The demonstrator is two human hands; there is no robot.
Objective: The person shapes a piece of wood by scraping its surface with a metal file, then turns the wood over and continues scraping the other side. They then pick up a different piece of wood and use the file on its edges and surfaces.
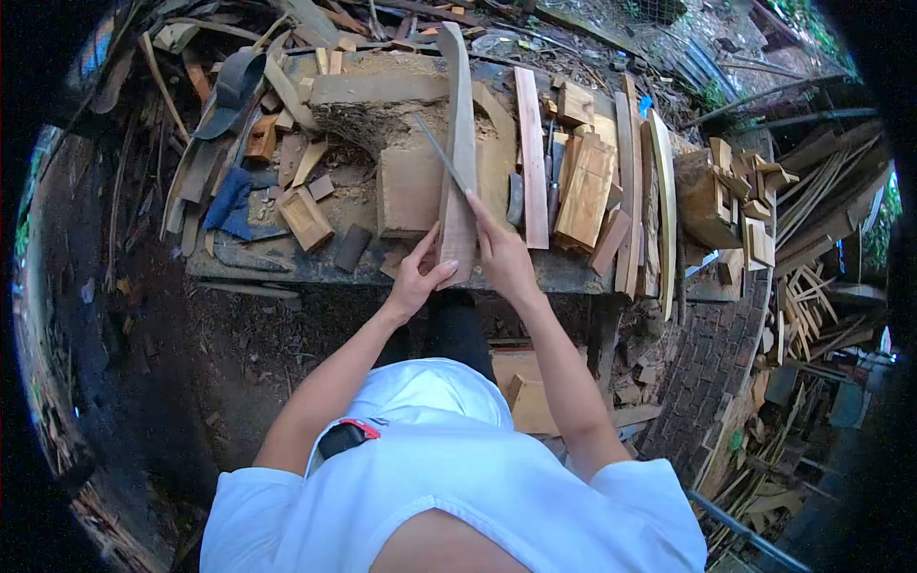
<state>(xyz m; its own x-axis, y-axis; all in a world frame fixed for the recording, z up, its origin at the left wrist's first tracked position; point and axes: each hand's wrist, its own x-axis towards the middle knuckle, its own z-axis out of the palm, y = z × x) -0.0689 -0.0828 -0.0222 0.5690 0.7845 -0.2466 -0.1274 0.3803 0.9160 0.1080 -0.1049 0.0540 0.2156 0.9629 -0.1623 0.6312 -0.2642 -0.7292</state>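
Observation:
A long, gently curved wooden piece (459,124) points away from me over the bench, its broad near end close to my body. My left hand (416,275) grips that near end from the left side, thumb on top. On the right, my right hand (501,250) is closed around a slim grey file (441,149), whose handle is hidden in the fingers. The file lies slantwise across the wooden piece, its tip reaching out to the upper left. Beneath the piece sits a squared wooden block (406,196) among sawdust.
The workbench (315,272) carries scattered offcuts and a blue cloth (229,205) at left. To the right lie a pale plank (531,158), a thick wood block (586,191) and several long strips. A stack of notched blocks (712,196) stands at the bench's right end.

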